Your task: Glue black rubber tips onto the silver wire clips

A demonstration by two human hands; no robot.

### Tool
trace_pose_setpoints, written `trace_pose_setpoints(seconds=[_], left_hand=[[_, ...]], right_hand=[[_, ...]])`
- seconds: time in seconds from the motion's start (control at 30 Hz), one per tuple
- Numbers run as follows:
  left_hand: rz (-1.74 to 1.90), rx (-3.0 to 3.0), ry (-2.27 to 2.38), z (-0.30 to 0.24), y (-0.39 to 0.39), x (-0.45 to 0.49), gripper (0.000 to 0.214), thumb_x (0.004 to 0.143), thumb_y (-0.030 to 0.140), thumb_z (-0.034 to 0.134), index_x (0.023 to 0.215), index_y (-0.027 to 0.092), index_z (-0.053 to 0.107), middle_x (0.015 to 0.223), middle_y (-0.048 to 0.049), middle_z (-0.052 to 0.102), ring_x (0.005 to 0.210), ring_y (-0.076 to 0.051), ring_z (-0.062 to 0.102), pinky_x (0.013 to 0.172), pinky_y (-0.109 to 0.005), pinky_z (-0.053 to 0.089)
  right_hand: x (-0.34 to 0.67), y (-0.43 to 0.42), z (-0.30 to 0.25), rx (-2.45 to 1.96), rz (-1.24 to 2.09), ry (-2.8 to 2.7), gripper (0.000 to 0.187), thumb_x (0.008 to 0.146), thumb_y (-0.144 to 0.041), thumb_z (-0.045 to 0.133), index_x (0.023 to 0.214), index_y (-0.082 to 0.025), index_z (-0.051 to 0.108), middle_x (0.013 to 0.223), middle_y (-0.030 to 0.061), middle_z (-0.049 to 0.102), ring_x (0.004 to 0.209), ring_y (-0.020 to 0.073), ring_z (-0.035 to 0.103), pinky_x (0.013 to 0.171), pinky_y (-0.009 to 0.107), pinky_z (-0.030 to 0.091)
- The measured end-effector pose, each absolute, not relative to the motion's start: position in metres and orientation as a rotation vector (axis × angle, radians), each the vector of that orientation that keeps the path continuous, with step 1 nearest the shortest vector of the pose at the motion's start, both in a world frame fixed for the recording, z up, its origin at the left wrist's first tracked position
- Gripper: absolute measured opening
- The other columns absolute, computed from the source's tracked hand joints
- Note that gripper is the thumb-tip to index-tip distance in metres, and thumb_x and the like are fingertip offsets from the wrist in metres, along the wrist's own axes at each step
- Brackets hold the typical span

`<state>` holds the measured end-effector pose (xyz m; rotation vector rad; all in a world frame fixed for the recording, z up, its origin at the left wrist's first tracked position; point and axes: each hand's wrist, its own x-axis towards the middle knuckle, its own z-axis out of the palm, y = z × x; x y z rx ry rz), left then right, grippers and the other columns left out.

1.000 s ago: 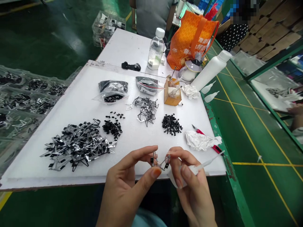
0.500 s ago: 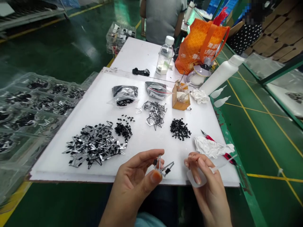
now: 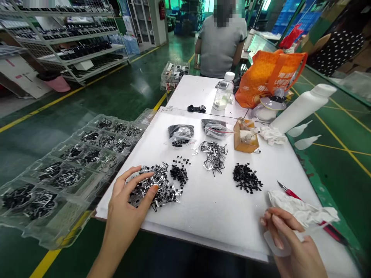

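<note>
My left hand rests with parted fingers on a heap of metal clips with black parts, and I see nothing held apart from the heap. My right hand is shut on a translucent plastic dropper bottle at the board's near right corner. Its thin nozzle points right, over a crumpled white cloth. Small black pieces lie next to the heap. A further pile of black pieces and a smaller tangle of metal clips lie farther up the white board.
A red-handled craft knife lies under the cloth. Plastic trays of clips sit left of the board. Farther back stand two small bags, a cardboard box, bottles and an orange bag. A person stands beyond the table.
My view has swung up and left. My left hand has moved from the small clip assembly down onto the heap, and that assembly no longer shows in it. My right hand has moved right, still holding the dropper.
</note>
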<state>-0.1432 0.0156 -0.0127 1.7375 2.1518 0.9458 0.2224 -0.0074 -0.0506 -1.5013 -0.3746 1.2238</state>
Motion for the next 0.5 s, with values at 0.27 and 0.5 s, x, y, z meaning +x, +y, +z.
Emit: trace_pose_setpoints(seconds=[0.27,0.5], left_hand=[[0.969,1.721,2.134,-0.014,0.015,-0.143,0.031,0.099,0.046,0.063,0.127,0.034,0.067,0.150,-0.0100,0.057,0.144,-0.041,0.052,0.113,-0.065,0.047],[0.985,1.794,2.120,-0.004,0.015,-0.144,0.031,0.099,0.049,0.061,0.125,0.034,0.068,0.148,-0.0099,0.059,0.141,-0.042,0.054,0.113,-0.065,0.045]], right_hand=[[0.231,-0.013,-0.062,-1.537,1.261,-0.443,0.041,0.063,-0.044,0.097,0.094,-0.022,0.081,0.052,-0.0012,0.059,0.072,0.0205,0.066,0.081,0.032,0.059],[0.220,-0.013,-0.053,-1.518,1.222,-0.442,0.039,0.062,-0.043,0.097,0.090,-0.022,0.080,0.056,-0.0007,0.063,0.067,0.0184,0.063,0.076,0.032,0.057]])
